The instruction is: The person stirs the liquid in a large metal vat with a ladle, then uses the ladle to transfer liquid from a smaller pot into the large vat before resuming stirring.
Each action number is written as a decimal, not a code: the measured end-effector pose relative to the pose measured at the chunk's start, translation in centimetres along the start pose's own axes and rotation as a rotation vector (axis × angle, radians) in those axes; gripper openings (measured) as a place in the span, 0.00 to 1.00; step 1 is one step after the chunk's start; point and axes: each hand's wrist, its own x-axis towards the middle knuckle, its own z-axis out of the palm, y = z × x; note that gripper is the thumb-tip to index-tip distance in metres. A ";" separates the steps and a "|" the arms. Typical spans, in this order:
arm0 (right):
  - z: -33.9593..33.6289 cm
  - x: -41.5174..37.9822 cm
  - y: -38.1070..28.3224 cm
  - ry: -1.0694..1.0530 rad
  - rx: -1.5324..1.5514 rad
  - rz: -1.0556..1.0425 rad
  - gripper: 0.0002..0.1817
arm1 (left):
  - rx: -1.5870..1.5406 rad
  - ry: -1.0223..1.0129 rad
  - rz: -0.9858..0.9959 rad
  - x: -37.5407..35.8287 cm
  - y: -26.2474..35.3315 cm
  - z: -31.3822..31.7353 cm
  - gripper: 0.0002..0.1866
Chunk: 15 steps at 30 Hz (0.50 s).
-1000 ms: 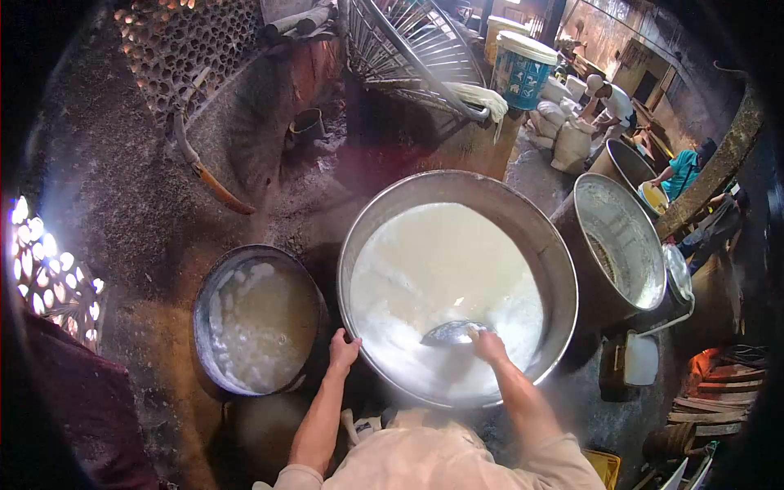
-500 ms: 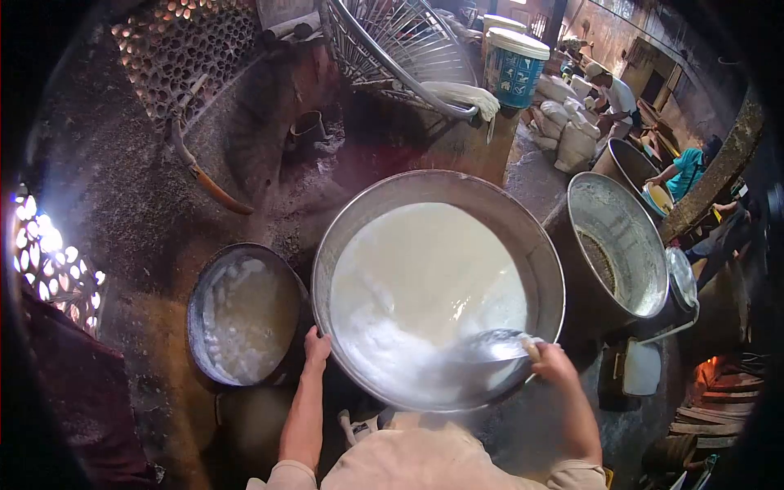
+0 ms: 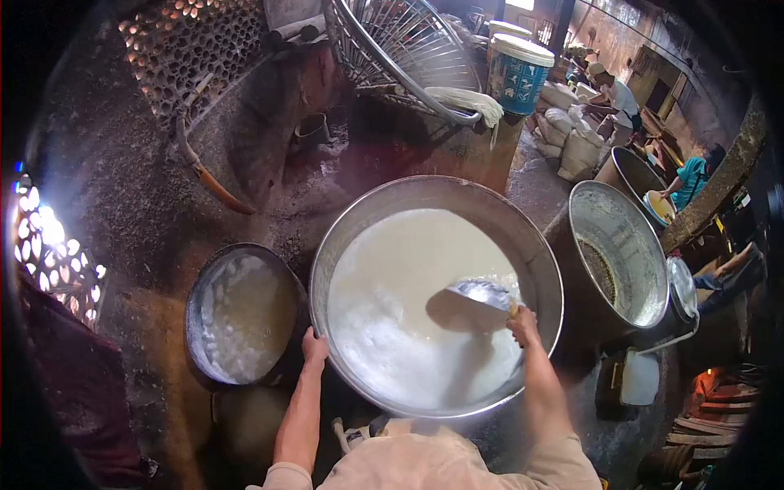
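A large round metal vat (image 3: pixel 539 269) stands in front of me, holding a pale, milky liquid (image 3: pixel 408 253) with white foam gathered toward the near left side. My right hand (image 3: pixel 524 327) is closed around the short handle of a metal scoop (image 3: pixel 482 292). The scoop hangs over the right half of the liquid and casts a dark shadow on it. At the vat's left edge, my left hand (image 3: pixel 314 347) grips the rim, fingers partly hidden.
A smaller dark basin (image 3: pixel 196 327) with foamy liquid sits at left. To the right stand a tall metal pot (image 3: pixel 653 245) and a white plastic container (image 3: pixel 639 377). Firewood (image 3: pixel 709 425) burns at lower right. Farther back are a blue bucket (image 3: pixel 520 77), sacks (image 3: pixel 581 155) and two people.
My right hand has moved the scoop up and away from me, from the foam near the lower right rim to above the liquid. My left hand stays at the rim.
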 end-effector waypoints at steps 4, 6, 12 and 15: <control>5.3 -1.3 1.6 -0.139 0.136 -0.005 0.11 | 0.003 0.056 0.054 1.4 -2.0 0.5 0.25; 7.4 -2.8 1.9 -0.175 0.157 -0.023 0.10 | 0.020 0.051 0.081 2.2 -3.2 1.0 0.25; 12.2 -8.6 -1.0 -0.261 0.175 0.092 0.11 | 0.006 -0.095 0.074 0.9 -1.2 -1.1 0.27; 14.4 -11.5 -2.5 -0.267 0.144 0.104 0.11 | -0.033 -0.115 0.108 1.5 -2.3 -1.1 0.27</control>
